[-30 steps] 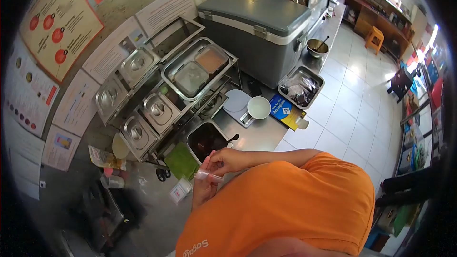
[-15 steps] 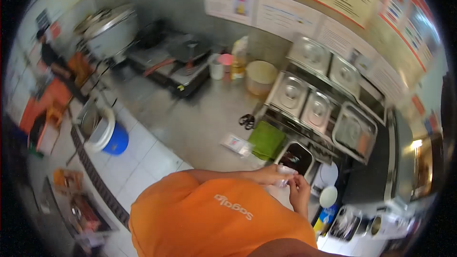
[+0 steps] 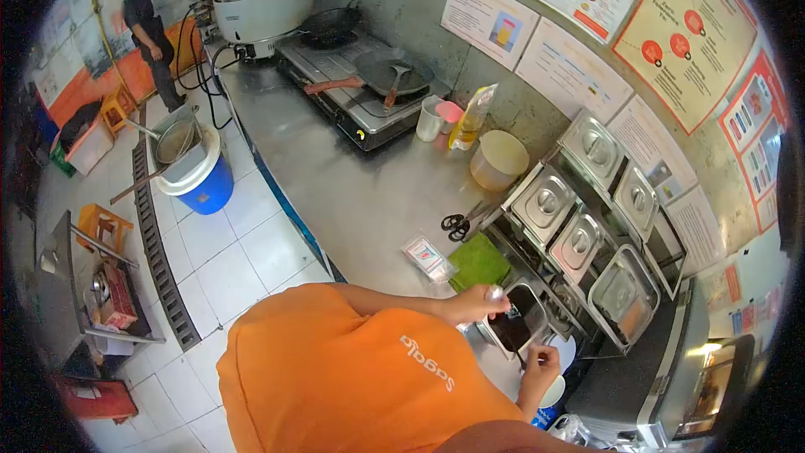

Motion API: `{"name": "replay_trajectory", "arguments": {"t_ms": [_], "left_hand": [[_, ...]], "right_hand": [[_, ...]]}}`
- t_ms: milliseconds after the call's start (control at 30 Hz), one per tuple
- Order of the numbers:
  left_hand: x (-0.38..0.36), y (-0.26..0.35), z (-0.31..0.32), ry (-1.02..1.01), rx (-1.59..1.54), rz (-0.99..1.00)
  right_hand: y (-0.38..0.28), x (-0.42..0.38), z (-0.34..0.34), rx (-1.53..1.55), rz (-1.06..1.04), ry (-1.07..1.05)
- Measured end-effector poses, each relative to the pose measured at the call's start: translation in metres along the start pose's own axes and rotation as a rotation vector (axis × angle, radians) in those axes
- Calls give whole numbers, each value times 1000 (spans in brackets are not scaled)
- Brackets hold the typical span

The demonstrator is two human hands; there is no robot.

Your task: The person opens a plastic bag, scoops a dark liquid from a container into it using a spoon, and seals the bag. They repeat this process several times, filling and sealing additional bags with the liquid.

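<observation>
My left hand (image 3: 471, 305) is closed round a small clear plastic piece (image 3: 495, 294), perhaps a little bag, at the near-left rim of a metal pan. Dark brown sauce fills this pan (image 3: 537, 316). Just beyond the pan's near end, my right hand (image 3: 542, 364) pinches a thin dark handle (image 3: 521, 358) that leads into the sauce; its lower end is hidden. A green cloth (image 3: 479, 263) lies beside the pan, with a flat printed plastic pack (image 3: 428, 259) to its left. Black-handled scissors (image 3: 456, 225) rest above the cloth.
Lidded steel pans (image 3: 541, 201) stand in a rack at the right. A two-burner stove (image 3: 369, 128) and a big rice cooker (image 3: 264, 13) are farther back. A yellowish tub (image 3: 500, 161) sits by the wall. On the floor is a blue bucket (image 3: 207, 190); a person (image 3: 148, 29) stands beyond.
My hands were together at the clear plastic piece; now they are apart. The right hand has moved down and taken hold of the dark handle. The view has shifted and sharpened.
</observation>
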State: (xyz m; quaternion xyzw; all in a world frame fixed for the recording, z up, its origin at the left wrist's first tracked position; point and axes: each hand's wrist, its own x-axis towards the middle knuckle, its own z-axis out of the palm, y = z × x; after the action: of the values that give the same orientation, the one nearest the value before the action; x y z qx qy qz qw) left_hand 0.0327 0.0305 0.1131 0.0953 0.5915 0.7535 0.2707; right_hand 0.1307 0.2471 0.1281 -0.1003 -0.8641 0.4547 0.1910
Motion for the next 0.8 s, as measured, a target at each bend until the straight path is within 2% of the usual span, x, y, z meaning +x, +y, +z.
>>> {"name": "replay_trajectory", "arguments": {"t_ms": [33,67,133,167,200,267,333,367,433,500,567,633,700,733,767,800], "left_hand": [[-3,3,3,-55,113,141],[-5,3,5,-53,110,144],[-9,1,10,-196,409,235],[-10,-2,14,-270,560,280],[-5,-8,16,-259,620,243],[-3,-14,15,-274,552,273],[-11,-1,14,-292,484,289],[-12,-2,15,-309,487,280],[-10,-2,12,-338,628,304],[-10,-2,11,-354,627,338],[-7,-10,14,-448,734,455],[-6,-10,18,-450,841,403],[-2,-11,18,-354,1190,524],[0,-10,16,-300,1205,555],[0,-5,14,-329,1221,553],[-3,2,15,-306,1239,539]], "right_hand": [[1,-3,7,-1,-7,-5],[3,-8,15,85,23,-89],[1,-15,26,221,92,-278],[-2,-18,31,318,131,-334],[-9,-19,34,313,151,-342],[-25,-17,32,314,188,-324],[-40,-18,24,357,287,-467],[-44,-24,22,363,299,-453],[-51,-24,22,651,508,-493],[-32,-26,26,704,509,-512],[-24,-32,29,668,518,-509],[-28,-33,32,602,482,-447],[-8,-32,40,-70,121,-269],[5,-30,40,-115,88,-167],[19,-27,40,-167,95,-106],[-2,-28,35,-218,29,-77]]}}
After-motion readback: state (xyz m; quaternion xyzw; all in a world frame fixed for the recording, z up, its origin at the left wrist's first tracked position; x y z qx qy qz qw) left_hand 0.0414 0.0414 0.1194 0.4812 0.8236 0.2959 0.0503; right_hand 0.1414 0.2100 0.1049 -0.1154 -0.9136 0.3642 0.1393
